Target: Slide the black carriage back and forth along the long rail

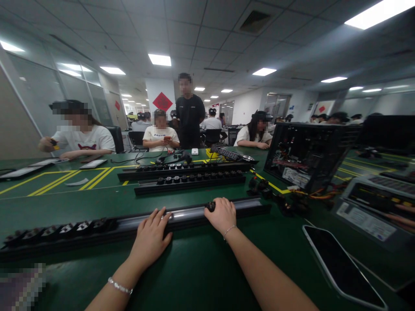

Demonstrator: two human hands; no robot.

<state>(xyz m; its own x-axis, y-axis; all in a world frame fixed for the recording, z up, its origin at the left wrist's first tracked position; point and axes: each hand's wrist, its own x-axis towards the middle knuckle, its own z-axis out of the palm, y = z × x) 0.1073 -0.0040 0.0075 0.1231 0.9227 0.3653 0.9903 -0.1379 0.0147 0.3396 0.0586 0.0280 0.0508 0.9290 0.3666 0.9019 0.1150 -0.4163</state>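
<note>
Both forearms reach forward from the bottom edge over a green table (201,276), each wrist wearing a thin bracelet. The left hand (151,239) lies palm down, fingers spread open and flat, with the fingertips resting on the near edge of a long black power strip (136,224) that runs across the table from the far left to just right of centre. The right hand (222,214) is curled over the strip farther right, its fingers closed around a small black round part (211,206) that sits on top of the strip's silvery channel; whether that part is loose or seated in the channel cannot be told. At the strip's left end a row of black sockets (61,230) is already in place, while the stretch between the hands shows bare metal. Beyond it lie two more black power strips (189,179), side by side and lined with round black parts. An open computer case (306,153) stands to the right, with loose orange cables at its foot. A dark phone (342,263) lies face up near the right forearm. Across the table several people sit, and one person in black (189,114) stands behind them.
</note>
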